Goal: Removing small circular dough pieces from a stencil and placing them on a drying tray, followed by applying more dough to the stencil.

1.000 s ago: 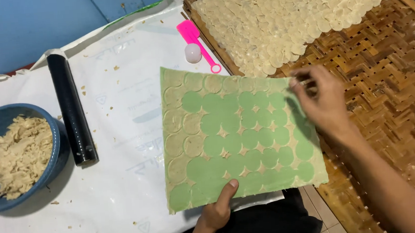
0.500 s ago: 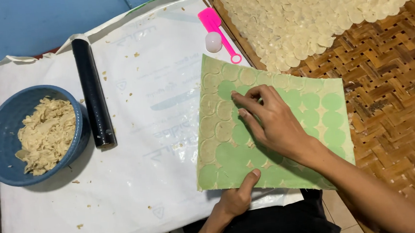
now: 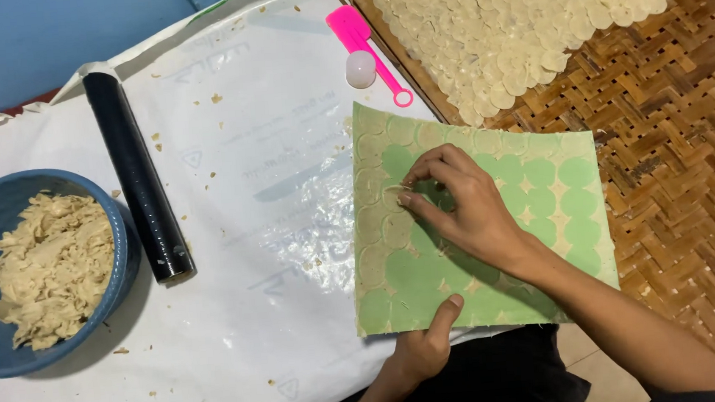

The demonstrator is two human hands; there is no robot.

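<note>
Where white plastic sheeting point(image 3: 229, 194) ends (right), woven bamboo mat point(image 3: 676, 142).

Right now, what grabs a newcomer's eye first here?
The green sheet at centre, covered in a thin dough layer cut into rounds: the right hand pinches a dough round near its upper left, while the left hand pins the near edge. Next, the woven bamboo tray on the right, with pale dough discs packed at its top. Far left sits a blue bowl of dough scraps.
</note>
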